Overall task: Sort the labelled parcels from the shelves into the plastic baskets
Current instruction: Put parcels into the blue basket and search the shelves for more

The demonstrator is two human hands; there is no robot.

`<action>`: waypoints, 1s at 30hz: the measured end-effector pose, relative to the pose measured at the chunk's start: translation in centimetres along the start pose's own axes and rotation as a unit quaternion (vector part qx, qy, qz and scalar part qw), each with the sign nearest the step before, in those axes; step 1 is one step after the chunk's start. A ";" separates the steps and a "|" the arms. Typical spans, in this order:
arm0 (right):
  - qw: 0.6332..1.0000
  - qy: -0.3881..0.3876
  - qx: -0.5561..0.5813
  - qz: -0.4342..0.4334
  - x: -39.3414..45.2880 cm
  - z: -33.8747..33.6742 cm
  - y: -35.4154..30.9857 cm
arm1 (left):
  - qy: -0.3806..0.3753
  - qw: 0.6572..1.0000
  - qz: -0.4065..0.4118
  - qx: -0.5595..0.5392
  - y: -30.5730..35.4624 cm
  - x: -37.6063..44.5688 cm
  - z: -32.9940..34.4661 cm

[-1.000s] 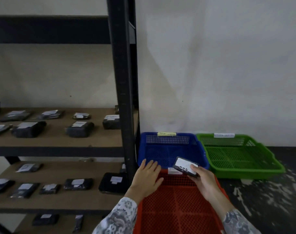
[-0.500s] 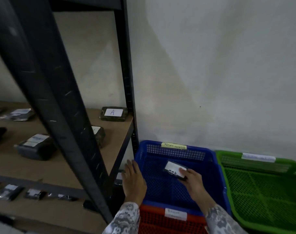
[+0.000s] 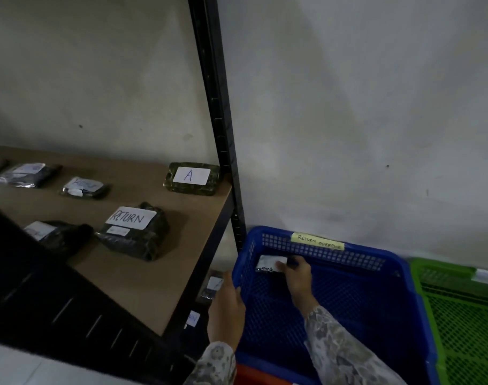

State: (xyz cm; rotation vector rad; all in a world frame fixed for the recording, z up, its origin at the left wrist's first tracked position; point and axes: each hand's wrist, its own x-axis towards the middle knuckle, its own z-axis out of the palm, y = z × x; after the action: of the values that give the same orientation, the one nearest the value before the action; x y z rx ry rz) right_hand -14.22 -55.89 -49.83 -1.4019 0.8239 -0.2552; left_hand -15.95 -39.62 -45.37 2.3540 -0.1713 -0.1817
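My right hand (image 3: 297, 276) reaches into the blue basket (image 3: 404, 276) and holds a small dark parcel with a white label (image 3: 269, 264) at the basket's far left corner. The basket carries a yellow tag reading "RETURN OVERDUE" (image 3: 317, 242). My left hand (image 3: 226, 308) rests on the basket's left rim, fingers curved over the edge. On the wooden shelf (image 3: 181, 262) to the left lie dark wrapped parcels, one labelled "RETURN" (image 3: 134, 230), one labelled "A" (image 3: 192, 177).
A green basket (image 3: 465, 315) stands right of the blue one, and a red basket's edge (image 3: 254, 375) shows below it. The black shelf upright (image 3: 218, 120) rises next to the blue basket. More labelled parcels (image 3: 83, 187) lie further left, and some on a lower shelf (image 3: 213, 284).
The view has moved closer and downward. My right hand carried the parcel deeper into the blue basket toward its far left corner; my left hand shifted onto the basket's left rim.
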 end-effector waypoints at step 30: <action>0.830 -0.091 -0.536 -0.121 -13.3 -8.8 -0.9 | -0.048 0.953 0.199 0.222 0.7 -6.3 -1.0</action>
State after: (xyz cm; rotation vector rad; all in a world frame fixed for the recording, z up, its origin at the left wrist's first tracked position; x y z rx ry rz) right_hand -28.95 -54.67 -43.84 -2.5550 0.6202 0.2101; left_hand -22.02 -38.28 -43.70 2.6887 -0.8005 -0.0617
